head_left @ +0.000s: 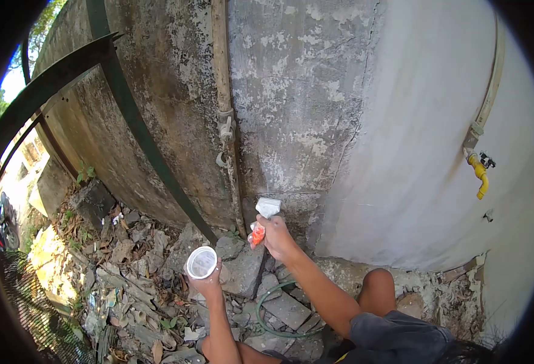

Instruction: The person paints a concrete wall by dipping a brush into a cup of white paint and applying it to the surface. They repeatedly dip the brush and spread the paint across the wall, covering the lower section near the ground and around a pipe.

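Note:
My left hand (208, 283) is wrapped around a round white plastic tub (202, 262), its open top facing up and pale white inside. In my right hand (276, 238) is a paintbrush (268, 207) with an orange handle; its wide head is coated white and points up at the foot of the stained wall (291, 133). The brush head overlaps the wall's lower part in this view. Light smears show on my right fingers.
A vertical pipe with a valve (226, 128) runs up the wall. To the left stands a dark green metal frame (134, 124). Rubble (127, 267) and a green hose (261, 315) cover the ground. A yellow tap (479, 173) juts from the white wall (412, 151) at right.

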The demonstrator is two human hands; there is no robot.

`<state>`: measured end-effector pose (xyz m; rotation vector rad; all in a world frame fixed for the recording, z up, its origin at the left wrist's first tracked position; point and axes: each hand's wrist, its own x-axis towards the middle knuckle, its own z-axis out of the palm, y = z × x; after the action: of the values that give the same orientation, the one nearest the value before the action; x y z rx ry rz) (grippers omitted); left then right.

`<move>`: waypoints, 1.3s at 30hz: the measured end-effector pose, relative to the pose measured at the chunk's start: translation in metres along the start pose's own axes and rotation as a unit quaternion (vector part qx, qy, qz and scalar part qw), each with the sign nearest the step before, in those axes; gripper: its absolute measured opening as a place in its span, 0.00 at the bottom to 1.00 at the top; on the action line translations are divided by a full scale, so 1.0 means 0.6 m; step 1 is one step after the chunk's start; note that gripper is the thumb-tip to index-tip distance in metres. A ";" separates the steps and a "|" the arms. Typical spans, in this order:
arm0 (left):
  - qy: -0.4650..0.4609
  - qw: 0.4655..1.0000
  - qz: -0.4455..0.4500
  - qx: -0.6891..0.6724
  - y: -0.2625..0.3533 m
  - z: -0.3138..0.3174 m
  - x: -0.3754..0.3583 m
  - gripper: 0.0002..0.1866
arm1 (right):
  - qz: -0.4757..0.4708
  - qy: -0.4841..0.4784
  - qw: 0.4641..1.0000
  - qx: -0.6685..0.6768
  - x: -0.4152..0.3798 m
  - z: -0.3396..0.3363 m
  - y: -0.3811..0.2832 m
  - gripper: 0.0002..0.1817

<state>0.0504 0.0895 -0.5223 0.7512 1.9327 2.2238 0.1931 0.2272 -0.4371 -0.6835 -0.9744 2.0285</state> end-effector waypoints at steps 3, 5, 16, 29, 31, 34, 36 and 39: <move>0.012 1.000 -0.009 0.000 -0.002 -0.005 0.002 0.34 | -0.040 -0.025 0.997 -0.053 -0.044 0.075 -0.028 0.11; 0.018 1.000 -0.011 0.005 -0.004 -0.010 0.002 0.34 | -0.085 -0.016 0.990 -0.108 -0.059 0.077 -0.011 0.10; 0.010 0.998 -0.023 -0.066 0.011 -0.027 -0.001 0.32 | -0.199 0.301 0.816 -0.451 0.058 -0.071 0.144 0.20; 0.013 0.994 -0.053 -0.095 0.031 -0.046 -0.002 0.35 | -0.218 0.297 0.794 -0.484 0.006 -0.040 0.100 0.16; 0.005 0.998 -0.025 -0.065 0.002 -0.047 -0.001 0.34 | -0.214 0.324 0.775 -0.499 0.030 -0.084 0.130 0.16; 0.007 0.999 -0.019 -0.046 -0.007 -0.049 -0.003 0.34 | -0.183 0.361 0.749 -0.525 0.008 -0.156 0.246 0.17; -0.006 0.999 -0.007 -0.049 -0.010 -0.056 -0.003 0.35 | -0.146 0.359 0.757 -0.526 -0.025 -0.143 0.258 0.18; 0.001 0.998 -0.010 -0.062 -0.016 -0.062 -0.001 0.35 | -0.187 0.307 0.769 -0.528 -0.051 -0.076 0.201 0.17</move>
<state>0.0332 0.0576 -0.5342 0.7090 1.7743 2.3069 0.1938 0.1707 -0.5570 -1.4612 -1.6203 0.6417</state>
